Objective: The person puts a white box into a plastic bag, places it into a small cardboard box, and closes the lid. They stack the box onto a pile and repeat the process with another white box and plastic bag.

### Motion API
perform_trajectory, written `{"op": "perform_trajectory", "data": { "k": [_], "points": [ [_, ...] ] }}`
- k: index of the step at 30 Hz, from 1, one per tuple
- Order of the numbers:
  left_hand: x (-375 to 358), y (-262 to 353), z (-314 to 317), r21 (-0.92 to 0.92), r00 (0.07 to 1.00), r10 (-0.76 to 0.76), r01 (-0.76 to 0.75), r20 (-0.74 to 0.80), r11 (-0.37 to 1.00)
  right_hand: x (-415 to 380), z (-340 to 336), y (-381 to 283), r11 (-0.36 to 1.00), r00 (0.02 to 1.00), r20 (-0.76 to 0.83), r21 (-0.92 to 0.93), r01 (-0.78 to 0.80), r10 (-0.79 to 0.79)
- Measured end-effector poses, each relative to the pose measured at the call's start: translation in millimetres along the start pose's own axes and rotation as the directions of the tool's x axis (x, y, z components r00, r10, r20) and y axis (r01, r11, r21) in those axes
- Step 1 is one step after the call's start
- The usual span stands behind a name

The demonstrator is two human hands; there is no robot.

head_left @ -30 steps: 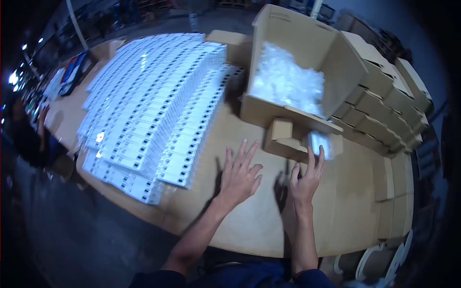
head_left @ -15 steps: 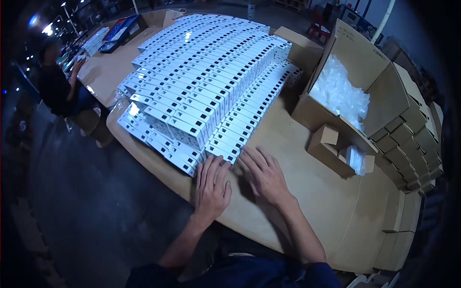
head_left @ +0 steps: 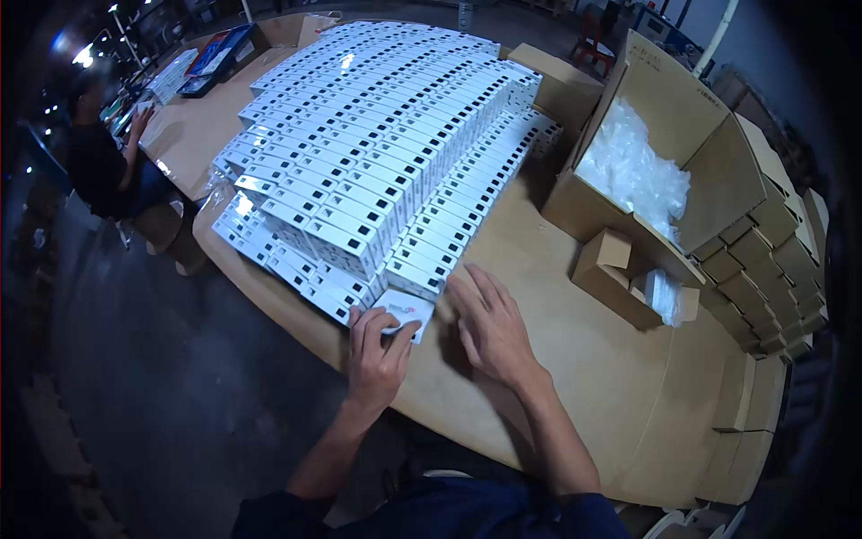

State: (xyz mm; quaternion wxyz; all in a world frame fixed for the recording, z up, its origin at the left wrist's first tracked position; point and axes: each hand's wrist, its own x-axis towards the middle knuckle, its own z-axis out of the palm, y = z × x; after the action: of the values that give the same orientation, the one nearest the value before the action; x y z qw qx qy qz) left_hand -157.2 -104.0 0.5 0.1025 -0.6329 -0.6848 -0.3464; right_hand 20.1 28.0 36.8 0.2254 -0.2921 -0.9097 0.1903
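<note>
Rows of small white boxes with black squares on their ends stand packed together in stepped layers on the brown table. At the near end of the rows, one white box shows a broad face with small print. My left hand has its fingers bent around the near edge of that box, gripping it. To the right, my right hand hovers at the corner of the rows with fingers apart and nothing in them.
An open carton of clear plastic bags stands at right, with a smaller open carton before it. Flattened cartons are stacked further right. Another person sits at far left, near a blue tray.
The front box's printed face has come into view as my left hand drew slightly back and curled around it. My right hand has barely moved.
</note>
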Motion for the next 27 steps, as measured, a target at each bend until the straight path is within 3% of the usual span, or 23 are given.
{"op": "perform_trajectory", "data": {
  "k": [4,7,8,11,12,15,16,19,21,24,25,27],
  "points": [
    [-7,12,-21,-0.035,0.997,0.034,-0.032,0.069,0.999,-25,-27,2,0.979,0.994,-0.011,0.174,-0.105,0.109],
    [-11,25,-21,-0.138,0.987,0.132,-0.118,0.095,0.983,-43,-58,3,0.784,0.922,0.236,0.487,-0.386,0.308],
    [-7,34,-19,-0.183,0.983,0.178,-0.166,0.051,0.969,-48,-68,6,0.723,0.88,0.322,0.504,-0.472,0.35],
    [7,60,4,-0.336,0.971,0.24,-0.228,-0.004,0.914,-68,-79,27,0.581,0.902,0.33,0.689,-0.432,0.279],
    [15,71,12,-0.4,0.972,0.233,-0.218,-0.011,0.89,-68,-93,27,0.538,0.873,0.39,0.688,-0.487,0.292],
    [54,105,32,-0.462,0.949,0.305,-0.304,-0.076,0.833,-72,-106,40,0.262,0.905,0.329,0.88,-0.397,0.269],
    [70,113,41,-0.474,0.93,0.352,-0.36,-0.109,0.804,-70,-116,42,0.266,0.911,0.267,0.896,-0.354,0.315],
    [129,145,41,-0.603,0.913,0.408,-0.324,0.003,0.729,-60,-124,64,0.441,0.9,-0.106,0.892,-0.102,0.423],
    [180,157,33,-0.685,0.878,0.466,-0.276,0.105,0.674,-57,-150,76,0.208,0.849,-0.037,0.974,-0.086,0.527],
    [262,171,55,-0.765,0.935,0.339,-0.144,0.102,0.627,-42,-191,110,0.347,0.84,-0.152,0.937,-0.047,0.521],
    [290,176,75,-0.784,0.953,0.277,-0.08,0.12,0.615,-35,-211,119,0.459,0.85,-0.165,0.883,-0.099,0.5],
    [344,182,118,-0.687,0.949,0.268,-0.082,0.168,0.722,-11,-240,135,0.59,0.808,-0.294,0.803,-0.081,0.511]
  ]
}}
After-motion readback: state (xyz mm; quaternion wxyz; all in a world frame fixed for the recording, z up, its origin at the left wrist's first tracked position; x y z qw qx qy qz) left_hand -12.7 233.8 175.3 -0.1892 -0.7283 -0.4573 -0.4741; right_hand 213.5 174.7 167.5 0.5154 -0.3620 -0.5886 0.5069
